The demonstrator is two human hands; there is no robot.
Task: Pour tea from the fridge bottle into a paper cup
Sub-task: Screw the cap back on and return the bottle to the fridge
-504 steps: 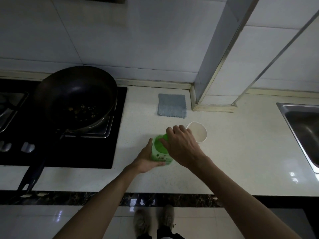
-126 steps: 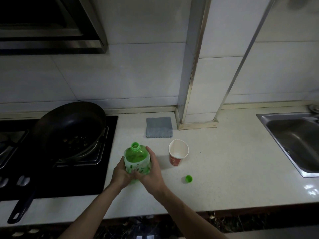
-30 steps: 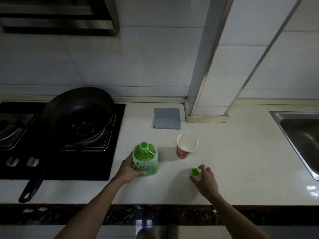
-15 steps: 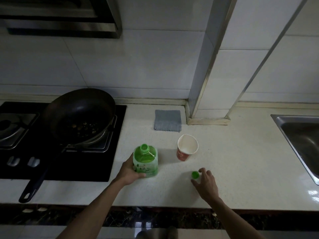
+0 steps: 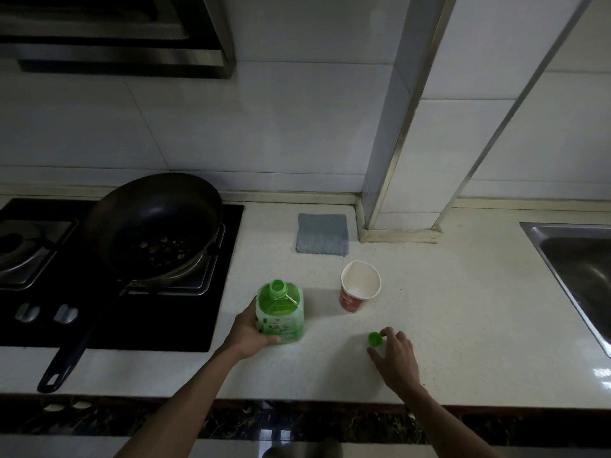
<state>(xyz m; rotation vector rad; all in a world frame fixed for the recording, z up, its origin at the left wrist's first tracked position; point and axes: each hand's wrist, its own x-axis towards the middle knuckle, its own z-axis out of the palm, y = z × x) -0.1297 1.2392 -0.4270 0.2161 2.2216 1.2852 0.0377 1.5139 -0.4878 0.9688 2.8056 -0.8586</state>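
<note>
A green tea bottle [image 5: 280,312] stands upright on the white counter [image 5: 463,309] with its neck uncapped. My left hand [image 5: 246,332] wraps its left side and base. To its right, apart from it, stands a paper cup [image 5: 353,300], red outside and white inside; I cannot tell what is in it. The green cap [image 5: 375,339] lies on the counter in front of the cup. My right hand [image 5: 395,358] reaches it from below right, thumb and forefinger pinching its sides.
A dark pan [image 5: 155,223] with food bits sits on the black hob [image 5: 132,312] at left, its handle pointing towards the counter's front edge. A grey cloth [image 5: 322,233] lies by the tiled pillar [image 5: 396,143]. A steel sink [image 5: 582,269] is at far right.
Over the last second my right hand's fingers have closed around the green cap. The left hand has stayed on the bottle. Seconds earlier both hands were on the bottle.
</note>
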